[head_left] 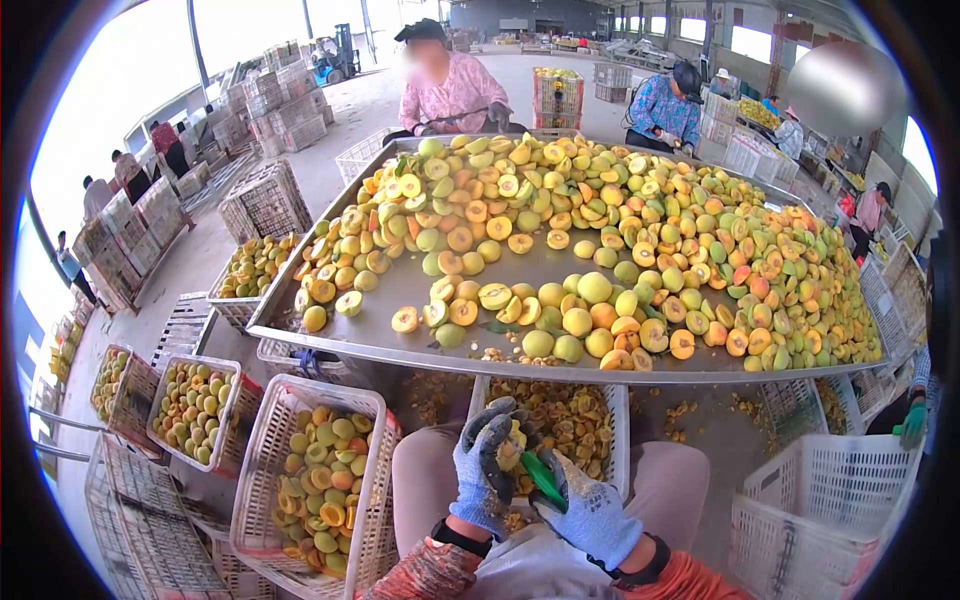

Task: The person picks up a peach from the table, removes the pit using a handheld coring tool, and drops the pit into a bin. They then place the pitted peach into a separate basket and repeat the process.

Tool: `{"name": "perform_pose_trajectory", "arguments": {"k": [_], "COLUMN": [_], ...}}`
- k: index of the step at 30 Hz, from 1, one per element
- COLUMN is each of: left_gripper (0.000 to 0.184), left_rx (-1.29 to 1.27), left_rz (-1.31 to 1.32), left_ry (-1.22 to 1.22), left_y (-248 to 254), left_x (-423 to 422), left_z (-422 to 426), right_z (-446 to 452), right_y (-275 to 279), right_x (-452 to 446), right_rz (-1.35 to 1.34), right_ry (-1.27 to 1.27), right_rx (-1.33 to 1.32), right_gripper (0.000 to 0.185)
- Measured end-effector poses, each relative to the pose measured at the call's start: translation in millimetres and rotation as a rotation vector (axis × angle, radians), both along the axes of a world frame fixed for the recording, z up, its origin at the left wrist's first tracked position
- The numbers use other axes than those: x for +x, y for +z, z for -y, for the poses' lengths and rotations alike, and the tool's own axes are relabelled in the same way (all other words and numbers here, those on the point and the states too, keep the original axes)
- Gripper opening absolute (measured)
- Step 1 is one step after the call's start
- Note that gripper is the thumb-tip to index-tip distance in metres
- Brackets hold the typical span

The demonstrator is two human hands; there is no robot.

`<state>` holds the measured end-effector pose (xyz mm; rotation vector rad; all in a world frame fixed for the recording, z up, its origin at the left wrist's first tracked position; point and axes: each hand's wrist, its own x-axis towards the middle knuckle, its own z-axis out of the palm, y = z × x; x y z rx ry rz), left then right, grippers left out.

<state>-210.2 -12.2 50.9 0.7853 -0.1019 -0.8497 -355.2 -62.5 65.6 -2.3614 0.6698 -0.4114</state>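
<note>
While both forearms enter from the lower edge, the left hand point(484, 468), in a light-blue knit glove with dark coated fingers, is curled around a small yellow piece of fruit point(511, 447), mostly covered by those fingers. Its cut and underside can't be made out. Right hand point(592, 512), likewise gloved in light blue, fingers closed about a slim bright-green tool point(542, 478); grip end hidden in the palm. Tool's far end lost beside the fruit; whether it touches or enters, cannot tell.

Below both hands, between the knees: white plastic crate point(621, 430) of yellow-brown scraps, its near part blocked by gloves and legs. Left of left hand: white slatted plastic crate point(335, 388) of green-yellow fruit halves. Beyond the hands: broad grey metal table point(395, 300), heaped with green, yellow and orange fruit point(700, 250), many halved, pits showing in some. Right of right hand: another white lattice-sided crate point(800, 540). Farther right, near the dark lens border, a co-worker's green-gloved hand point(913, 425); most of that person cut off.
</note>
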Motion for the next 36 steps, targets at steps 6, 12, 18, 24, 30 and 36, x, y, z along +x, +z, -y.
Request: {"name": "perform_pose_trajectory", "arguments": {"k": [6,12,18,24,30,36], "left_gripper": [0.032,0.027,0.018,0.030,0.022,0.022], "left_rx": [0.072,0.310,0.475,0.431,0.430,0.374], "left_rz": [0.089,0.361,0.546,0.705,0.701,0.299], "left_ry": [-0.042,-0.132,-0.216,-0.021,-0.157,-0.146], "left_y": [-18.4,-29.6,-41.2,-46.2,-33.6,-35.0], "left_x": [-1.4,0.7,20.4,10.5,25.1,13.0], "left_z": [10.0,3.5,16.6,28.0,38.1,34.2], "right_z": [6.5,13.3,9.3,-4.0,34.4,40.7], "right_y": [-31.8,-40.6,-51.3,-65.2,-27.5,-24.1], "right_x": [1.1,-5.7,-1.2,17.2,18.0,12.0], "right_rz": [-0.098,-0.073,-0.053,0.002,-0.064,-0.110], "right_ry": [-0.069,0.087,0.103,-0.028,0.030,0.064], "right_rx": [-0.184,0.218,0.402,0.464,1.117,0.899], "right_gripper": [0.056,0.052,0.053,0.058,0.033,0.038]}}
